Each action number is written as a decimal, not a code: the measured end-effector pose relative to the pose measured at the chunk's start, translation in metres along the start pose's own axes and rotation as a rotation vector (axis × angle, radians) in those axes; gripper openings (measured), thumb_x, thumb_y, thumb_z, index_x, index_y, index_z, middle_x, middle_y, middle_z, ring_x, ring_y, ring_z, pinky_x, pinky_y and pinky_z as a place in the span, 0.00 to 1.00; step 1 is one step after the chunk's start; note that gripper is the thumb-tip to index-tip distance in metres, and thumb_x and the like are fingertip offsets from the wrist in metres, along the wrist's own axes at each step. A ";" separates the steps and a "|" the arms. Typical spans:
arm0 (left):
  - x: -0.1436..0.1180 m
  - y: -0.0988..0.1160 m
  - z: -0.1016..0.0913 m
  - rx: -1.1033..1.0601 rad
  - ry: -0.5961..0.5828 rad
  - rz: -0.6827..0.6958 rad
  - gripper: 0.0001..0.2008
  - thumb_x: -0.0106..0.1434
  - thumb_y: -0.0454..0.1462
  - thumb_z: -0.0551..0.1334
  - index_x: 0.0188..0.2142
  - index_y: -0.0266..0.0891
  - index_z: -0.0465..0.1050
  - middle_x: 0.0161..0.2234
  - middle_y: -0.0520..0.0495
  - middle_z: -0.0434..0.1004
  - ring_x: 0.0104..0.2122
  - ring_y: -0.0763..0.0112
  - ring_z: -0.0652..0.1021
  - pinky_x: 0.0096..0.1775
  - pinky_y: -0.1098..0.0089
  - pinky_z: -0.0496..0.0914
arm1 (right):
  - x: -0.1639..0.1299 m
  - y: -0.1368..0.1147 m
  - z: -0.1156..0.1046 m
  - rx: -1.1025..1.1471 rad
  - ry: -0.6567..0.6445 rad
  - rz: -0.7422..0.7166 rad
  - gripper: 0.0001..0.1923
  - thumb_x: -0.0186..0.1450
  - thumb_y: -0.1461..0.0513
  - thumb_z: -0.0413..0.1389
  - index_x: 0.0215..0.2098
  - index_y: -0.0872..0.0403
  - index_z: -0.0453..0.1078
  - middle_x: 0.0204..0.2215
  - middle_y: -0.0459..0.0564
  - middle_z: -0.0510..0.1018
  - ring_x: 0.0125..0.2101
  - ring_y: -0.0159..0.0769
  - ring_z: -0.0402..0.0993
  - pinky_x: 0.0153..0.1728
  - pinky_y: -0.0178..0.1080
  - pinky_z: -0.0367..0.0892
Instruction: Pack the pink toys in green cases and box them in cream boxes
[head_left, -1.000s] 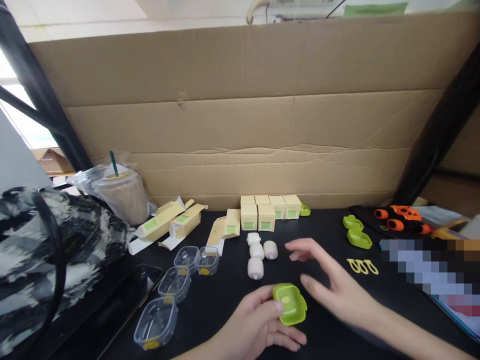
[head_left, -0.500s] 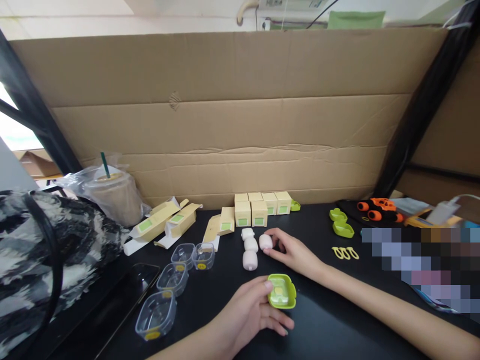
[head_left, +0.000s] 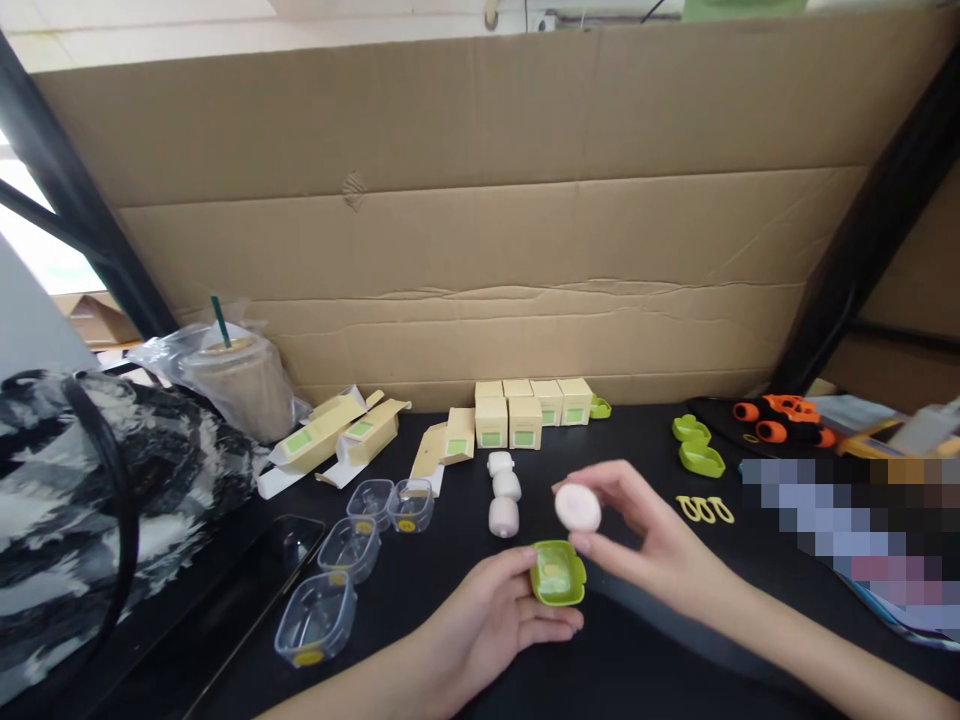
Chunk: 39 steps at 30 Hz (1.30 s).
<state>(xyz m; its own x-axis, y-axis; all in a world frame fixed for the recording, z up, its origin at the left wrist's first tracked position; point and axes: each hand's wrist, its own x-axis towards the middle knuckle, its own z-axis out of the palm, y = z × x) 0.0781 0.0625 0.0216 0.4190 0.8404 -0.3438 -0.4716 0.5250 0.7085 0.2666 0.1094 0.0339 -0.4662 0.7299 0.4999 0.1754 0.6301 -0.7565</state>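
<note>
The right hand's [head_left: 645, 545] fingertips are pinching a pale pink round piece [head_left: 577, 508], holding it just above the green tray [head_left: 558, 573]. The left hand's [head_left: 487, 625] thumb and fingers are gripping that tray by its near-left edge, just above the black table [head_left: 645, 650]. Just behind the tray, 3 more pink pieces [head_left: 504, 490] are lying in a row, with 4 clear cups [head_left: 352, 550] to its left.
</note>
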 end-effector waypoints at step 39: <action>-0.004 -0.001 0.001 -0.014 -0.046 0.029 0.12 0.63 0.38 0.59 0.39 0.31 0.76 0.35 0.40 0.80 0.34 0.66 0.80 0.43 0.64 0.71 | -0.013 -0.005 0.016 -0.524 -0.075 -0.450 0.22 0.61 0.69 0.53 0.53 0.54 0.63 0.44 0.55 0.77 0.41 0.39 0.74 0.39 0.42 0.70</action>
<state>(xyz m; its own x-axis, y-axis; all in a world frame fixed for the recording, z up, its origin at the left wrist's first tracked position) 0.0774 0.0591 0.0227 0.4400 0.8485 -0.2940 -0.4949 0.5023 0.7091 0.2583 0.0922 0.0247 -0.6469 0.3597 0.6725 0.3383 0.9256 -0.1697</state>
